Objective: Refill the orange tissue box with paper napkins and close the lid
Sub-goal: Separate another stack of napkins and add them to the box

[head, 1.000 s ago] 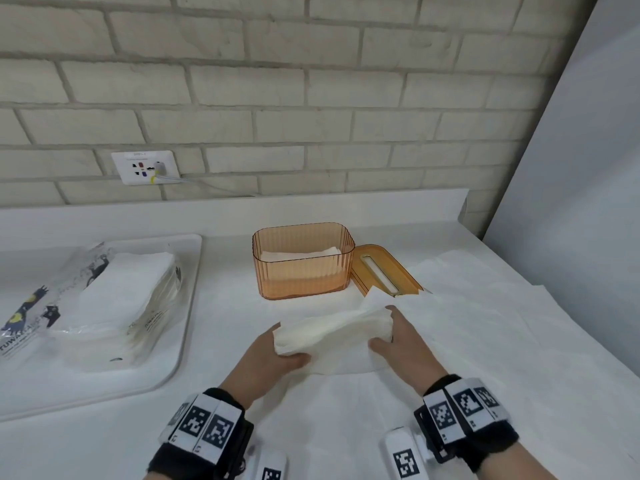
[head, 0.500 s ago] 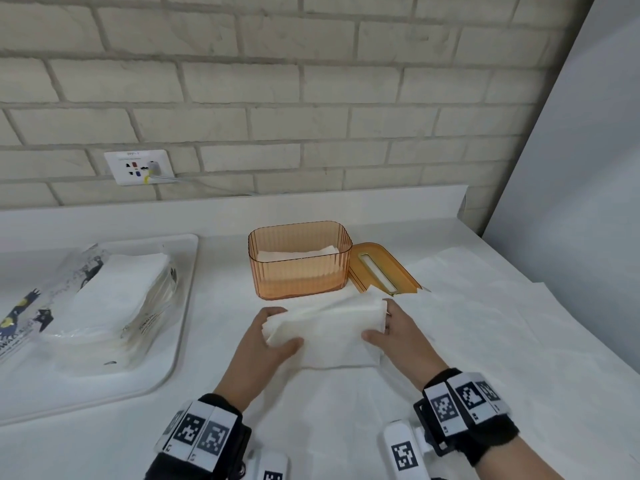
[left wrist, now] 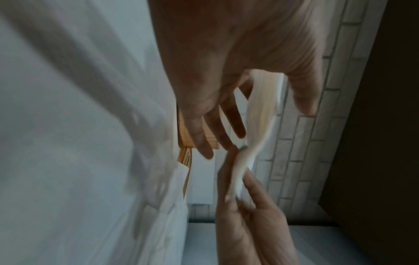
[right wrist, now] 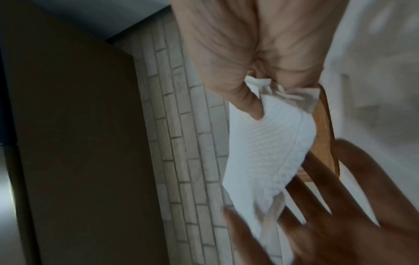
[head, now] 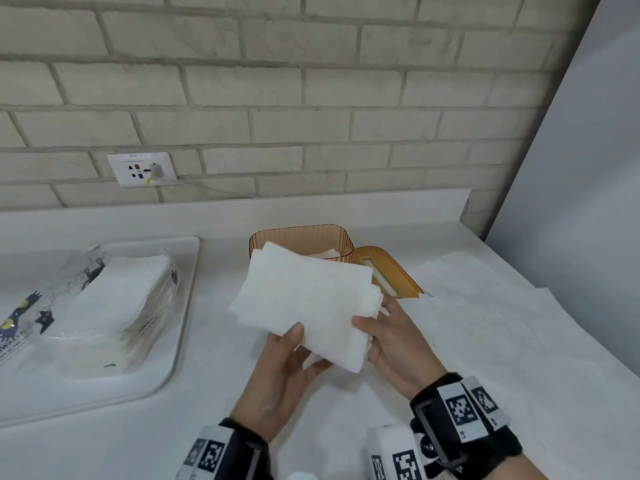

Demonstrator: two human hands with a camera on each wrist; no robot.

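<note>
Since a second ago I have lifted the stack of napkins [head: 304, 299] off the counter; it is now in the air, tilted, in front of the orange tissue box [head: 341, 241]. My left hand [head: 284, 372] grasps its near edge, thumb on top and fingers below. My right hand [head: 398, 344] grasps the right corner in the same way.

The stack hides most of the box; only the back rim and right corner show, with some white napkins inside. The orange lid [head: 389, 271] lies just right of the box, its near left part covered by the stack. Both wrist views are blurred; there I see only fingers, white paper and a strip of orange.

The counter [head: 221, 403] is white, with a thin white paper sheet [head: 502, 341] over its right part. On the left a white tray [head: 187, 306] carries an opened pack of napkins [head: 114, 306]. Behind is a pale brick wall [head: 311, 98] with a socket plate [head: 142, 168], and a grey panel [head: 581, 202] closes the right side.
</note>
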